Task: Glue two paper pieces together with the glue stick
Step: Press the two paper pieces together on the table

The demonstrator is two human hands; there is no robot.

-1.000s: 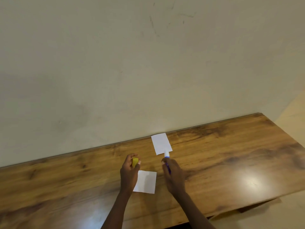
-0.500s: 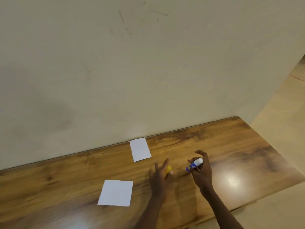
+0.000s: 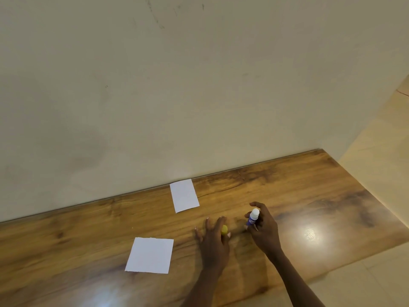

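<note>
Two white paper pieces lie apart on the wooden table [image 3: 309, 196]: a small one [image 3: 184, 195] by the wall and a squarer one [image 3: 150, 255] nearer me on the left. To the right of both, my left hand [image 3: 213, 242] hovers low over the table with fingers spread, and the yellow cap [image 3: 224, 229] is pinched between index finger and thumb. My right hand [image 3: 264, 231] grips the blue glue stick [image 3: 253, 217], which stands nearly upright with its white end up. Neither hand touches a paper.
A plain beige wall [image 3: 199, 96] runs along the table's back edge. The table's right end and front edge drop to a tiled floor [image 3: 376, 273]. Glare spots shine on the wood near my right hand and at the front.
Both hands have moved right, away from the two papers. The glue stick has left the far paper and now stands more upright. The view has also swung to the right.
</note>
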